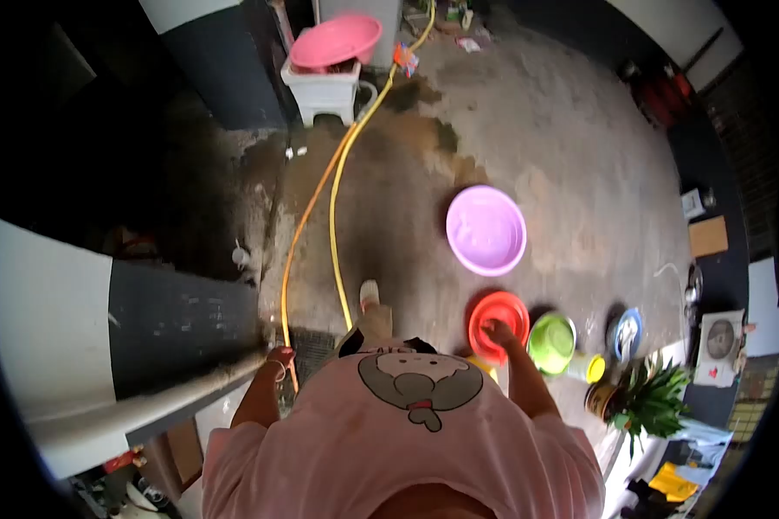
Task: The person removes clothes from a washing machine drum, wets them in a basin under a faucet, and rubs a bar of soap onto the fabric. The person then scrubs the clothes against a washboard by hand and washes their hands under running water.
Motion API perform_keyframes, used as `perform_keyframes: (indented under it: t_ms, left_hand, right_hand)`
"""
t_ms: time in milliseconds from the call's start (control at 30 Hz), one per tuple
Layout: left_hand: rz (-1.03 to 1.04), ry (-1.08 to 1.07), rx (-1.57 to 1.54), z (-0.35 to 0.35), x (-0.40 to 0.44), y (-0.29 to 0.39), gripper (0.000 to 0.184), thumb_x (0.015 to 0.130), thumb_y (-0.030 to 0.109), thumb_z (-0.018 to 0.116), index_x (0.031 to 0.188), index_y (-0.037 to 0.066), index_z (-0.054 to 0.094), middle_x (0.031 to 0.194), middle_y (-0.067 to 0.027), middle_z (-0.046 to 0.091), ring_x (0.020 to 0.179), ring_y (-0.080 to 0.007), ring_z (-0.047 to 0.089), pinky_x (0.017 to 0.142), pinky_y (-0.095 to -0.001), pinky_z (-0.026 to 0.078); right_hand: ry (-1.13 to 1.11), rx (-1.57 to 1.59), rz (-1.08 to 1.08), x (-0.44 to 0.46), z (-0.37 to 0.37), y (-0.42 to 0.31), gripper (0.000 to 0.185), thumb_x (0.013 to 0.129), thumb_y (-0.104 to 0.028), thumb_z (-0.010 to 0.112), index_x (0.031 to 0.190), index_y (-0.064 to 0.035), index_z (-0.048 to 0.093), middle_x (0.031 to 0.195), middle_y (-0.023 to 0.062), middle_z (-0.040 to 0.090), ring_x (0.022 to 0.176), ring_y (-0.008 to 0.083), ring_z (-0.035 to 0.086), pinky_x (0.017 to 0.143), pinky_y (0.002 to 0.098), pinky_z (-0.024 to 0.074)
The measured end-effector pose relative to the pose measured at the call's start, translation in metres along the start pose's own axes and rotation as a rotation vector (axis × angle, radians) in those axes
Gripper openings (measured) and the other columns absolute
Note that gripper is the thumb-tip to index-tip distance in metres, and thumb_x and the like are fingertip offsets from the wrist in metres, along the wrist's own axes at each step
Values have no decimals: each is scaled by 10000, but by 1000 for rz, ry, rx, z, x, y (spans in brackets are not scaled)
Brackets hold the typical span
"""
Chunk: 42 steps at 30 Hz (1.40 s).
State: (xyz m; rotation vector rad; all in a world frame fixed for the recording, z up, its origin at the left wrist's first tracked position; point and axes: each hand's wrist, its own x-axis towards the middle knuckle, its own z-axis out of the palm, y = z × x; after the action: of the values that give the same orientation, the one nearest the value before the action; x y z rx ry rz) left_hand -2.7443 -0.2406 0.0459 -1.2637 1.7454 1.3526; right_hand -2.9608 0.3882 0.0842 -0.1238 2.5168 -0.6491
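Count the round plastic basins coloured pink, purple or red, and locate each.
3: pink basin on the white stand, near the top; purple basin on the grey floor, right of centre; red basin just below that, at the bare right hand. Nested ones could be hidden.

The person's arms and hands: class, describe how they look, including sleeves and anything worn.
The pink sleeves are short and loose. The left hand and right hand have no gloves; a thin pale band, perhaps a bracelet, circles the left wrist.
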Motion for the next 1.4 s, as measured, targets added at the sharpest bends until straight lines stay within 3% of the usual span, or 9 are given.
perform_keyframes:
  t_ms: [333, 600, 767, 867, 933, 967, 1133, 1300, 1400]
  left_hand:
    - [373, 51, 71, -44, 122, 296, 342, 813, 244, 637, 1074, 31, 573, 880, -106, 638, 754, -169, 599, 675, -305, 491]
    - [356, -51, -78, -12, 177, 513, 314, 825, 164, 600, 1101, 18, 562, 948, -87, 620, 745, -177, 594, 684, -310, 495]
    - [121, -64, -69, 6, 202, 585, 259, 848, 175, 564, 1050, 12, 573, 910, -52, 615, 677, -153, 569, 583, -303, 470]
    - [436, 45, 257, -16, 260, 640, 217, 862, 241, 530, 937, 44, 583, 822, -39, 597, 660, -139, 559, 541, -304, 441]
    - [553, 161, 125, -33, 277, 691, 241, 868, 289, 509, 885, 61, 584, 766, -37, 586, 647, -128, 554, 531, -298, 428]
    - [309, 235, -89, -39, 269, 739, 265, 866, 288, 520, 938, 45, 595, 789, -51, 601, 667, -120, 564, 561, -288, 453]
    - [1005, 347, -681, -101, 307, 904, 300, 811, 189, 617, 1086, 76, 577, 961, -88, 623, 836, -202, 594, 721, -321, 480]
    - [1115, 1143, 385, -206, 251, 1152, 337, 815, 229, 593, 1110, 65, 571, 1055, -154, 558, 988, -310, 522, 870, -386, 417]
    - [991, 1252, 668, -249, 253, 1256, 390, 827, 293, 567, 1186, 152, 508, 1147, -107, 513, 1065, -326, 470, 873, -423, 416]
  right_hand:
    - [62, 833, 684, 86, -99, 4, 219, 843, -237, 525, 941, -51, 589, 742, 76, 613, 588, 178, 597, 470, 318, 465]
    - [-159, 603, 820, 208, -151, -13, 259, 816, -308, 602, 978, -106, 591, 788, 52, 631, 590, 156, 595, 495, 313, 461]
    - [-98, 648, 615, 366, -224, -11, 299, 840, -295, 587, 1018, -55, 597, 827, 90, 636, 700, 197, 615, 607, 371, 496]
    - [-13, 154, 71, 511, -270, 14, 229, 861, -239, 526, 944, -48, 621, 782, 74, 634, 637, 174, 606, 552, 309, 488]
    - [96, 593, 209, 574, -348, -54, 190, 850, -198, 508, 855, -44, 620, 724, 57, 609, 627, 154, 605, 536, 266, 482]
    - [117, 572, 196, 609, -377, -78, 188, 849, -198, 511, 918, -55, 611, 752, 51, 619, 638, 153, 610, 525, 262, 470]
    - [147, 609, 125, 741, -465, -165, 247, 854, -231, 534, 1028, -65, 590, 828, 57, 638, 659, 145, 607, 538, 269, 462]
    - [180, 613, -21, 821, -446, -117, 248, 834, -224, 545, 1010, -58, 598, 809, 58, 635, 643, 146, 604, 502, 260, 450]
    - [30, 572, 190, 788, -467, -155, 189, 832, -208, 557, 959, -79, 609, 765, 35, 624, 613, 147, 611, 485, 259, 441]
